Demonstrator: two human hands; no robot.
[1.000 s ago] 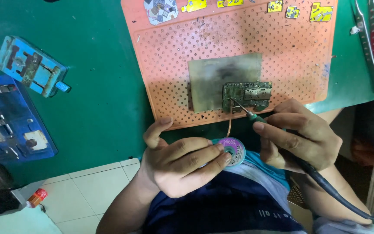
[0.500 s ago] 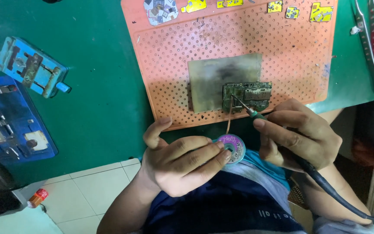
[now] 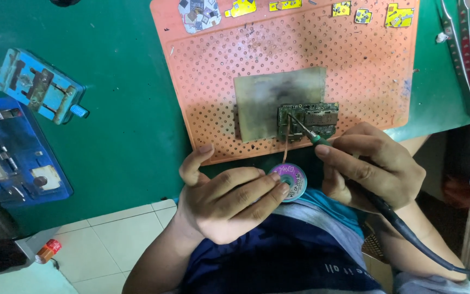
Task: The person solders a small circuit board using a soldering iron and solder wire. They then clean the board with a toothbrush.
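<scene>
Green bench top (image 3: 121, 125) carries an orange perforated mat (image 3: 354, 60), with a small circuit board (image 3: 308, 121) lying on a scorched pad (image 3: 270, 100) near the mat's front edge, close to the person for a short reach. Right hand (image 3: 371, 169) is closed in a pen grip on a soldering iron (image 3: 305, 130), tip on the board; left hand (image 3: 229, 201) is half curled, fingertips pinching a round wick spool (image 3: 290, 179) whose braid (image 3: 285, 147) runs up to the board. Blue clamp fixtures (image 3: 39, 92) and tweezers (image 3: 458, 49) lie well apart at the sides, leaving open mat around the work.
</scene>
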